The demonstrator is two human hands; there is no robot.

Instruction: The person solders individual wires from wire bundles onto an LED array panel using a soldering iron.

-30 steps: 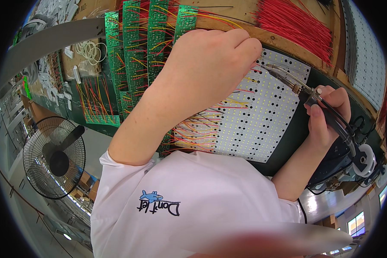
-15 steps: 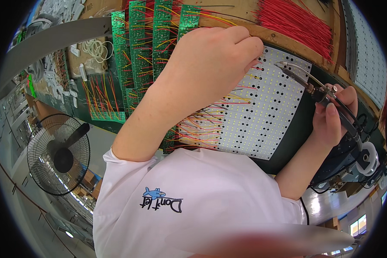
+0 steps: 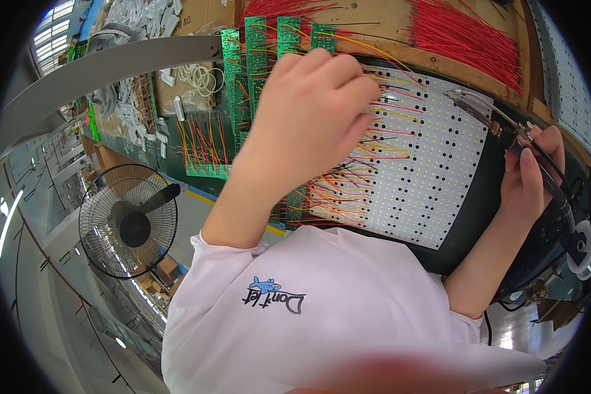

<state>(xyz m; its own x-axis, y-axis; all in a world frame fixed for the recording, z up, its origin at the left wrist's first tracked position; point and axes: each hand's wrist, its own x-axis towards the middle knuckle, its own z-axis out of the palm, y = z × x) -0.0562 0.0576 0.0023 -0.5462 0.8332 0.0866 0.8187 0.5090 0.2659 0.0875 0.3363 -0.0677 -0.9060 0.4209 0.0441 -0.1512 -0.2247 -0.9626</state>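
A white LED panel (image 3: 433,164) with rows of small yellowish chips and black dots lies on the dark green bench. Red, yellow and black wires (image 3: 348,190) run onto it from its left side. Above the panel's left part is my left hand (image 3: 318,118), its fingers curled and pinched together; whatever they hold is hidden. My right hand (image 3: 532,171) grips a soldering iron (image 3: 505,134) with a metal solder-feed tube beside it. The iron's tip points up and left, over the panel's far right corner. Green circuit boards (image 3: 233,72) with wires stand in strips left of my left hand.
Bundled red wires (image 3: 466,43) lie in a wooden tray at the far right. A grey curved arm (image 3: 111,72) crosses the left side. Beyond it are white plastic parts (image 3: 134,92) and pale looped cord (image 3: 200,79). A black fan (image 3: 131,223) stands at lower left.
The whole view has shifted, so the bench appears farther right. My left hand has drawn back leftward from the panel's far edge, uncovering more wires there. The soldering iron stays in my right hand.
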